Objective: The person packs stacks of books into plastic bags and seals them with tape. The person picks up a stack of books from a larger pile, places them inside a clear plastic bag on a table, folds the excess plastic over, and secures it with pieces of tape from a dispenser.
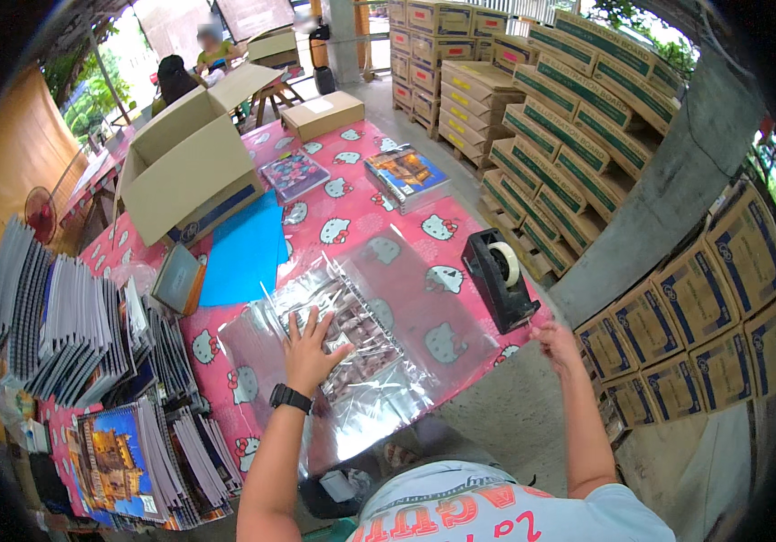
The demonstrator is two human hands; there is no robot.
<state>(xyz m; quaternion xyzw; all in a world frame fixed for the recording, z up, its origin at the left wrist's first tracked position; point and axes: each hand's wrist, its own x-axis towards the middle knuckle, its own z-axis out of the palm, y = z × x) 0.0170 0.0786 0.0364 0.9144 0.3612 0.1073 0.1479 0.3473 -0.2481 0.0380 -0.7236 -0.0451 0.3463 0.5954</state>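
On the pink cat-print worktop [365,213], clear plastic film [460,312] covered a grey-brown notebook [371,350], right flap unfastened, no taping discernible, beside a black tape dispenser [500,303], the left hand [308,349] splayed flat on the film, the right hand [558,345] pinched, contents unclear.

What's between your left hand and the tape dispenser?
From the left hand, the head view shows a plastic-covered printed item, clear sheeting, then pink tablecloth.

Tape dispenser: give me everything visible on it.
The tape dispenser is black, plastic-looking, with a pale tape roll seated in its open top. It sits upright on the pink patterned tablecloth near the table's right edge, front end toward the person. The right hand is at that end; contact is unclear.
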